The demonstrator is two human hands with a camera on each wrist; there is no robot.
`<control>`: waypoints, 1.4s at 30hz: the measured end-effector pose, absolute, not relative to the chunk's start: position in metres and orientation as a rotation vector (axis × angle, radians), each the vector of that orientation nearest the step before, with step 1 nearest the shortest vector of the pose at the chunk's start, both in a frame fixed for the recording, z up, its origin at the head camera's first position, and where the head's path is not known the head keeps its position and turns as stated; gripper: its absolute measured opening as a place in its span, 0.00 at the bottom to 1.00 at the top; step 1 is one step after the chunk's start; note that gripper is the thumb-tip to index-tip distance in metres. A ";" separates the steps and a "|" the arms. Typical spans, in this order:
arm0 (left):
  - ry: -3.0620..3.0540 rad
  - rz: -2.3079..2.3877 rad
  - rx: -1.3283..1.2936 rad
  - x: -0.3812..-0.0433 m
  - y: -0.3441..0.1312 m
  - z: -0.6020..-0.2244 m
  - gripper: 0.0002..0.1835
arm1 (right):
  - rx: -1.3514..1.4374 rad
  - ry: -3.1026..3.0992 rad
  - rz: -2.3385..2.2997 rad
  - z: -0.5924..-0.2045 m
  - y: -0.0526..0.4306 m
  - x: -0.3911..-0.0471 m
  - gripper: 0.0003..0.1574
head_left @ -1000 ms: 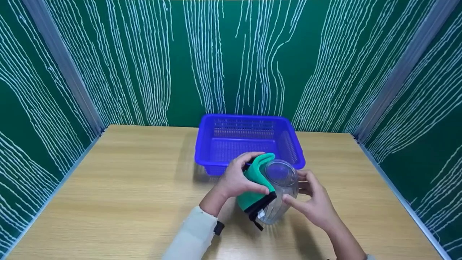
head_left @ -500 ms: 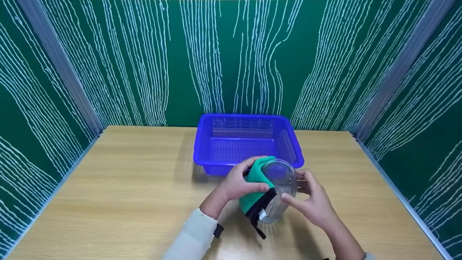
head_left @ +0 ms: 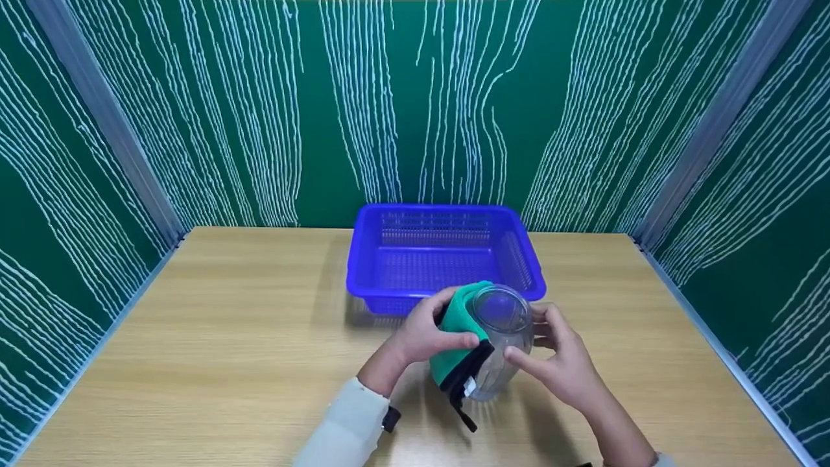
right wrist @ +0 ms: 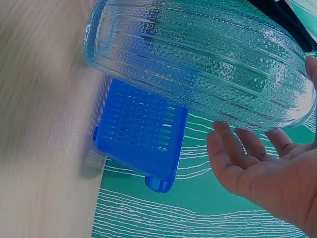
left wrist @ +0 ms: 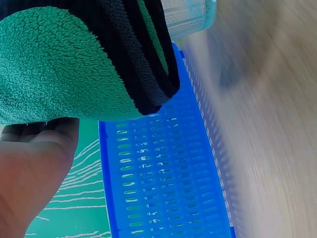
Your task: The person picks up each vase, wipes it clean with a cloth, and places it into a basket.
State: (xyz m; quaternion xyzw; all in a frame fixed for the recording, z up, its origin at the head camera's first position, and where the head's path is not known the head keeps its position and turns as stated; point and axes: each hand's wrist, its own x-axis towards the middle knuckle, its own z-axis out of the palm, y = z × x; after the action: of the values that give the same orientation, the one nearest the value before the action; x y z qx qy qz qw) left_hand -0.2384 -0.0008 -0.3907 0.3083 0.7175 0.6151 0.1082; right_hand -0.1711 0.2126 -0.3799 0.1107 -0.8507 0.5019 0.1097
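Note:
A clear ribbed, dimpled glass jar [head_left: 509, 340], wide-mouthed and lidless, is held up between both hands in front of the basket. My left hand [head_left: 425, 331] grips a fuzzy green cloth [head_left: 457, 318] with black edging against the jar's left side, thumb toward me. In the left wrist view, the folded cloth [left wrist: 54, 69] covers much of the jar. My right hand [head_left: 564, 363] holds the jar's right side, thumb on the near face and fingers behind. Under the jar [right wrist: 198, 64] in the right wrist view, the fingers [right wrist: 237, 148] are bent toward the glass.
A blue plastic basket [head_left: 447, 294] with slotted walls stands just beyond the hands, at the back of the wooden table [head_left: 227, 337]. Green panels [head_left: 259, 117] with white wavy lines enclose the back and sides. A black strap end [head_left: 468, 420] hangs from the cloth.
The cloth has moved slightly down and lies closer against the jar, its strap hanging lower. The left hand shifted a little with it. The right hand and jar barely moved.

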 end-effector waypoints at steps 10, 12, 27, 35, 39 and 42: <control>2.104 1.777 0.901 -0.240 -0.005 -0.398 0.44 | 0.372 -2.523 1.397 -0.402 0.224 -0.182 0.35; 2.110 1.761 0.894 -0.242 -0.006 -0.402 0.42 | 0.354 -2.520 1.407 -0.402 0.223 -0.182 0.35; 2.189 1.631 0.845 -0.254 -0.006 -0.438 0.42 | 0.478 -2.516 1.330 -0.402 0.227 -0.182 0.34; 2.247 1.552 0.739 -0.252 -0.004 -0.446 0.40 | 0.476 -2.530 1.306 -0.403 0.228 -0.181 0.34; 2.304 1.461 0.745 -0.252 -0.003 -0.449 0.38 | 0.478 -2.520 1.309 -0.403 0.228 -0.182 0.34; 2.357 1.377 0.748 -0.252 -0.003 -0.451 0.36 | 0.473 -2.515 1.309 -0.404 0.228 -0.182 0.34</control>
State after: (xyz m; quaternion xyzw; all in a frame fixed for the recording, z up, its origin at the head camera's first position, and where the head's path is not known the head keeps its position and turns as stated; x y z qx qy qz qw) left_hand -0.2525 -0.0026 -0.4515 0.2611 0.8227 0.4806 0.1550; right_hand -0.1819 0.2278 -0.4044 0.1632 -0.8672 0.4512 0.1331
